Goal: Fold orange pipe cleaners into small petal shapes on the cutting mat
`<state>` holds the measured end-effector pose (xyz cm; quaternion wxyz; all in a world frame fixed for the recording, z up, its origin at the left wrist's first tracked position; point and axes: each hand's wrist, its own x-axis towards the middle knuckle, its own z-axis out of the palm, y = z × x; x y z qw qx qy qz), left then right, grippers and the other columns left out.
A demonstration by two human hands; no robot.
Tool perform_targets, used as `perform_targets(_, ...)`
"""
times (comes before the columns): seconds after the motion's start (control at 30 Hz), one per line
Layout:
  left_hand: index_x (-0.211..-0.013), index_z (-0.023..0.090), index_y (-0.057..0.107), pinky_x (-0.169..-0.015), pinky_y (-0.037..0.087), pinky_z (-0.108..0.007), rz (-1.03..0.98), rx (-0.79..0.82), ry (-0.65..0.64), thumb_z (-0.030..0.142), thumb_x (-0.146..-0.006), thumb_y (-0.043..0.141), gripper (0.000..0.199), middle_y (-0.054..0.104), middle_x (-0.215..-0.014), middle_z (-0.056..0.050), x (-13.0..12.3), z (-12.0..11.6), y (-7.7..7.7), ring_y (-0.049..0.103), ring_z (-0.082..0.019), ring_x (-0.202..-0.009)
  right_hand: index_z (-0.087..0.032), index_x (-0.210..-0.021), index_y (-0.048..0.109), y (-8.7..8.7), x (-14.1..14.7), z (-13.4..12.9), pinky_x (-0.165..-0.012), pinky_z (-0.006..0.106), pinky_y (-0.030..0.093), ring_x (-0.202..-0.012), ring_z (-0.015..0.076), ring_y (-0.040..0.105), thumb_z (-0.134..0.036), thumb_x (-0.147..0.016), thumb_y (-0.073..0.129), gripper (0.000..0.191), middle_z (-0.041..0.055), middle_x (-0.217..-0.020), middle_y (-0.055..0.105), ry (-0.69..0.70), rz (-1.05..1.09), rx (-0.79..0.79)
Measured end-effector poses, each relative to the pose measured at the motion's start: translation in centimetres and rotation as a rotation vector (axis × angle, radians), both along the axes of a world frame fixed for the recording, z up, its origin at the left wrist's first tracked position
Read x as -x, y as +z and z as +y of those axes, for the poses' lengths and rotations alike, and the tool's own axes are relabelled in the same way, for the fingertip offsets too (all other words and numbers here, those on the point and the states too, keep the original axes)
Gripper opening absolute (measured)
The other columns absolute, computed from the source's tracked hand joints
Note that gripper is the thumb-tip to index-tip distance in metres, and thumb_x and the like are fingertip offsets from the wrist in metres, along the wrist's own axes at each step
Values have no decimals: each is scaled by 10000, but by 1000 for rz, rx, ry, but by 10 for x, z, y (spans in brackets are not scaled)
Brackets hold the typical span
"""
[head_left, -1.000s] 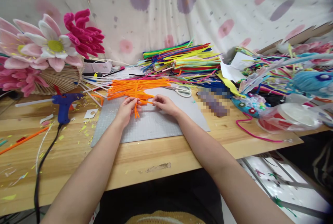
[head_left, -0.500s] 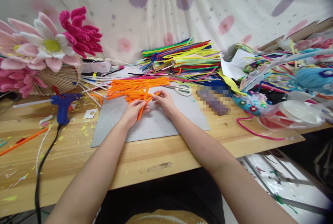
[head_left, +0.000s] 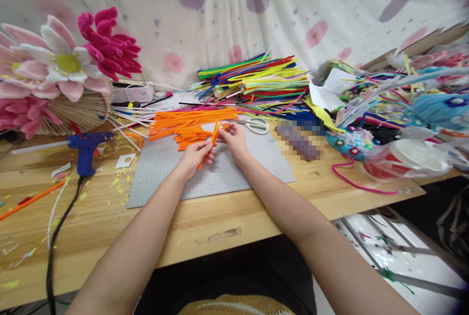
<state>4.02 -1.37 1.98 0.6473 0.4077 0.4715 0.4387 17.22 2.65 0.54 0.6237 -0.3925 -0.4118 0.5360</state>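
Observation:
Over the grey cutting mat (head_left: 154,178), my left hand (head_left: 197,157) is closed on orange pipe cleaners (head_left: 215,134) that stick up past its fingertips. Close beside it, my right hand (head_left: 232,141) pinches the upper part of an orange pipe cleaner. How many strips are between the hands is hard to tell. Behind them a pile of short orange pipe cleaners (head_left: 172,123) lies across the mat's back edge. White-handled scissors (head_left: 257,126) rest to the right of the pile.
A blue glue gun (head_left: 86,151) with a black cord stands at the left, below fluffy flowers (head_left: 68,63). Multicoloured pipe cleaners (head_left: 252,78) are heaped at the back. A clear plastic-wrapped tub (head_left: 406,158) and pink cord (head_left: 355,180) sit at the right.
The orange strips in my left hand have tilted and now spread at the top. My right hand has shifted slightly right, and its strip points more upward. The view has moved slightly.

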Motion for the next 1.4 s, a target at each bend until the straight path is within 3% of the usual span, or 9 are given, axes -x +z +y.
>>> perform_targets(0.2, -761, 114, 619, -411, 421, -158, 16, 9, 43, 265, -698, 666, 170, 599, -641, -6, 1, 1, 0, 525, -58, -500, -204, -832, 477, 2, -6, -3, -491, 189, 522, -546, 69, 591, -279, -618, 694, 313, -67, -664, 579, 57, 42, -9)
perform_targets(0.63, -712, 102, 618, -399, 415, -168, 58, -12, -3, 276, -692, 665, 181, 542, -562, 18, 0, -1, 0, 453, -40, -424, -206, -823, 468, 0, -7, 2, -508, 197, 532, -585, 77, 600, -285, -608, 711, 334, -73, -662, 540, -64, 54, -21)
perform_targets(0.87, -700, 104, 618, -404, 435, -182, 71, -9, -10, 266, -701, 653, 166, 538, -563, 10, 1, -1, 0, 453, -46, -428, -199, -795, 482, 3, -10, 1, -510, 192, 527, -566, 75, 594, -300, -603, 716, 319, -54, -667, 594, 79, 64, -1)
perform_targets(1.03, -701, 107, 616, -414, 453, -187, 52, -9, -32, 296, -669, 679, 202, 529, -555, 16, 3, -1, -1, 447, -43, -425, -200, -798, 495, 5, -16, 3, -513, 192, 524, -561, 74, 586, -283, -599, 718, 310, -64, -636, 580, 88, 70, 20)
perform_targets(1.13, -697, 105, 615, -419, 455, -189, 52, -29, -34, 308, -658, 687, 219, 523, -549, 21, 3, -1, -1, 440, -40, -419, -196, -805, 490, 4, -16, 4, -521, 198, 524, -565, 76, 589, -261, -616, 706, 294, -60, -645, 578, 51, 53, 19)
perform_targets(1.3, -686, 105, 605, -416, 455, -193, 62, -26, -30, 296, -662, 684, 208, 510, -532, 30, 4, -3, -1, 428, -36, -402, -197, -783, 456, 1, -22, 12, -533, 187, 515, -573, 65, 585, -171, -672, 628, 207, -72, -640, 545, -156, 130, 105)
perform_targets(1.4, -682, 107, 596, -409, 462, -195, 65, -11, -38, 277, -666, 675, 187, 510, -531, 31, 4, -3, 0, 429, -37, -399, -196, -761, 442, 2, -30, 17, -539, 178, 509, -565, 55, 573, -138, -676, 603, 191, -77, -631, 542, -176, 173, 141)
